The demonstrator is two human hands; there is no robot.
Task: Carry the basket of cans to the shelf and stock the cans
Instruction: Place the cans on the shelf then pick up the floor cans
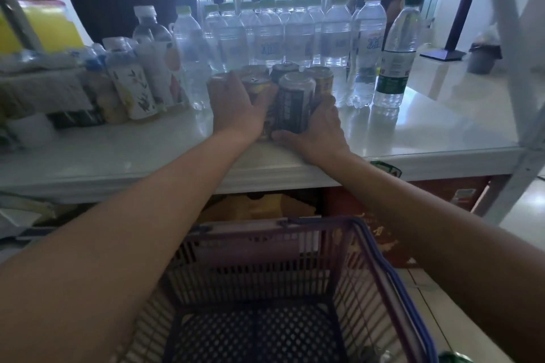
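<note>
Shelf: white, glossy top, running under both hands and out to either side.

Basket: purple plastic, below the forearms and nearer the body than the hands. The mesh floor in view is bare; part of it is hidden by the arms. Judged: carrying done, unloading finished or nearly so.

Water bottles: a clear row with green caps just beyond the hands. One to the right of the right hand carries blue characters on its label, too blurred to read; another has a green-and-white label, also unreadable.

Juice bottles: left of the left hand, leaf print, no legible text.

Cans: about six, upright, packed tight between the hands. Dark and yellow labels; print unreadable.

Left hand: fingers spread, palm flat against the cluster's left side. Right hand: likewise open, cupping the right side low. Neither encloses a single can. Judged: remaining work is squaring up the group.
</note>
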